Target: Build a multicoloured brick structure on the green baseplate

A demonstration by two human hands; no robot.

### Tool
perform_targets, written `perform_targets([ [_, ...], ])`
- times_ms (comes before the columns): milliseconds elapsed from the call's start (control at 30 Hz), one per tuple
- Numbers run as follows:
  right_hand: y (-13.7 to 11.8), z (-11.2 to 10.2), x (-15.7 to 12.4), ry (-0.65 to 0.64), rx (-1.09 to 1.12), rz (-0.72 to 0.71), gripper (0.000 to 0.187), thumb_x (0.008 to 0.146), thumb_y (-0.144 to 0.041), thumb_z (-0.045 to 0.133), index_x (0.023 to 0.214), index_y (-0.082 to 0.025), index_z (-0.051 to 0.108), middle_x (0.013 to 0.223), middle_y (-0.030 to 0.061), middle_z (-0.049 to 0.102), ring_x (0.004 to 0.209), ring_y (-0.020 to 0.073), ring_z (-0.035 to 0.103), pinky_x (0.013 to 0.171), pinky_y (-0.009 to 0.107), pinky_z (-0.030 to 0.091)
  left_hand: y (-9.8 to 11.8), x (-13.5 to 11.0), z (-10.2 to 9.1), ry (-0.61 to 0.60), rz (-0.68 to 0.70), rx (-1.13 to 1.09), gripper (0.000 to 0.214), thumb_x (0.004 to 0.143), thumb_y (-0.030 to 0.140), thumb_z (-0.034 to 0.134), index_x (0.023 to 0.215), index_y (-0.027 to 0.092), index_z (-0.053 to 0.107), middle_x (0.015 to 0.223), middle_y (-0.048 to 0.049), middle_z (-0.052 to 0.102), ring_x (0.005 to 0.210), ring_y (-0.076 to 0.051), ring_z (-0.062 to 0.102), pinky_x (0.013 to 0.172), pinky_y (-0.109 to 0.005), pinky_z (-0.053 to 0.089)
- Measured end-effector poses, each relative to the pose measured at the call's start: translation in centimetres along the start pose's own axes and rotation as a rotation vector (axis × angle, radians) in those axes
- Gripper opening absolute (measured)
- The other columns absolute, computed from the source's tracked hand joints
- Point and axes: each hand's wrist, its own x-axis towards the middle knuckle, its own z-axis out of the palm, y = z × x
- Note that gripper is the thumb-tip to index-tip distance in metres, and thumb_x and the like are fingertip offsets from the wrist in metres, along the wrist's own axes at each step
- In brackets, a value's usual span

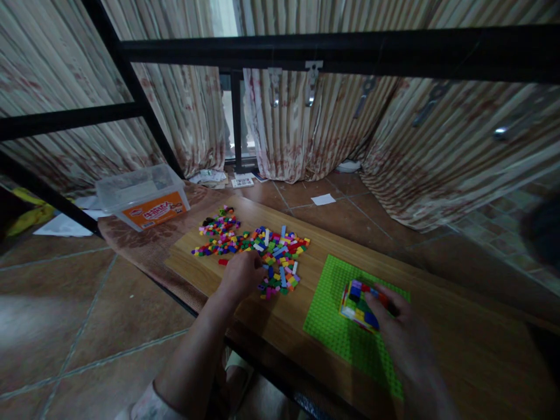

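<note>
A heap of small coloured bricks (pixel 258 245) is spread over the wooden tabletop (pixel 289 309). My left hand (pixel 241 274) rests at the heap's near edge with its fingers curled down into the bricks; what they pinch is hidden. To the right lies a green baseplate (pixel 332 315) with a small multicoloured brick build (pixel 356 300) standing on it. My right hand (pixel 396 326) lies on the baseplate with its fingers closed against the right side of the build.
A clear plastic tub (pixel 142 195) with an orange label stands at the table's far left on a brown cloth. Black metal frame bars (pixel 332 52) cross overhead. Striped curtains hang behind, and papers (pixel 324 199) lie on the tiled floor.
</note>
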Motion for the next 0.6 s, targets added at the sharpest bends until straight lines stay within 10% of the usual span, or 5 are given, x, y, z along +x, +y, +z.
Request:
perform_targets([
  [600, -0.8, -0.1, -0.1, -0.011, -0.049, 0.063, 0.064, 0.072, -0.062, 0.059, 0.117, -0.017, 0.066, 0.104, 0.0127, 0.07, 0.093, 0.0302, 0.065, 0.086, 0.046, 0.047, 2.7, -1.6, 0.9, -0.068, 0.249, 0.057, 0.023, 0.077, 0.01, 0.049, 0.082, 0.02, 0.069, 0.088, -0.0062, 0.066, 0.087, -0.02, 0.064, 0.076, -0.027, 0.046],
])
